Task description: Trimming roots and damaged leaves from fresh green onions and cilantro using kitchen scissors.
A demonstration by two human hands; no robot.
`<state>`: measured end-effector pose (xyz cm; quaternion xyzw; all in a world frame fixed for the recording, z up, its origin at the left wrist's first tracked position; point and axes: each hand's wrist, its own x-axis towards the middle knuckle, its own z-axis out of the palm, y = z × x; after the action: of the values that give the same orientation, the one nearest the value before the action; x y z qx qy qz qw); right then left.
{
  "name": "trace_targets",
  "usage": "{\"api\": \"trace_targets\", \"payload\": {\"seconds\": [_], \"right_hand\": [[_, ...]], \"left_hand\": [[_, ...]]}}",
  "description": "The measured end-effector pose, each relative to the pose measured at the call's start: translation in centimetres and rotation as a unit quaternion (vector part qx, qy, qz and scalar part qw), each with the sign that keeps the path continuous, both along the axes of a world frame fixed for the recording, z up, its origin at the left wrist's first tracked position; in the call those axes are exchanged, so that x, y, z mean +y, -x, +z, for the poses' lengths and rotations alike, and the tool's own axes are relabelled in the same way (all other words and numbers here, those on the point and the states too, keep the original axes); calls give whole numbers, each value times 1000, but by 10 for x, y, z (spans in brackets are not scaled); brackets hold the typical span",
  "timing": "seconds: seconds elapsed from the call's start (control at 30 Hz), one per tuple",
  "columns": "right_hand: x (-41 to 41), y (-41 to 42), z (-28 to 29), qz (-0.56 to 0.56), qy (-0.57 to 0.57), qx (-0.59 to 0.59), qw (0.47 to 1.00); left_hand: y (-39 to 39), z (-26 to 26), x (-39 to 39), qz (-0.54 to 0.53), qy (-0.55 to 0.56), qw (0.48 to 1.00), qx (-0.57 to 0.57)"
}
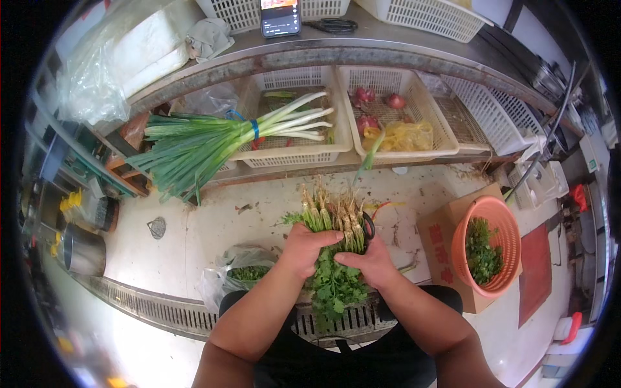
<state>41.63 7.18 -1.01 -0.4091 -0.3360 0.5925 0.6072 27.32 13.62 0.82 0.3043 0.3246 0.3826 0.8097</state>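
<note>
My left hand and my right hand hold a bunch of leafy herbs, likely coriander, in front of my knees. Pale stem bases with stringy roots point away from me, and the green leaves hang toward me. Both thumbs lie across the stems. A black loop, which looks like a scissor handle, shows at my right hand; the rest of that tool is hidden. Beside my left forearm sits a clear plastic bag with chopped greens in it.
An orange plastic basket of herbs rests on a cardboard box at right. Tied scallions lie across a white crate. Another crate holds red onions. A floor drain grate runs below me.
</note>
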Motion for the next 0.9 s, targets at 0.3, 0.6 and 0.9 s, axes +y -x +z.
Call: {"api": "trace_targets", "payload": {"seconds": [0.3,0.6,0.9], "right_hand": [[3,-15,-7,8,120,133,984],[4,-12,-1,-39,117,184,975],[7,-3,-3,-71,92,108,987]], "left_hand": [[1,1,3,15,-23,999,31],[-2,-8,1,45,-64,994,81],[-6,-6,-3,45,-79,982,163]]}}
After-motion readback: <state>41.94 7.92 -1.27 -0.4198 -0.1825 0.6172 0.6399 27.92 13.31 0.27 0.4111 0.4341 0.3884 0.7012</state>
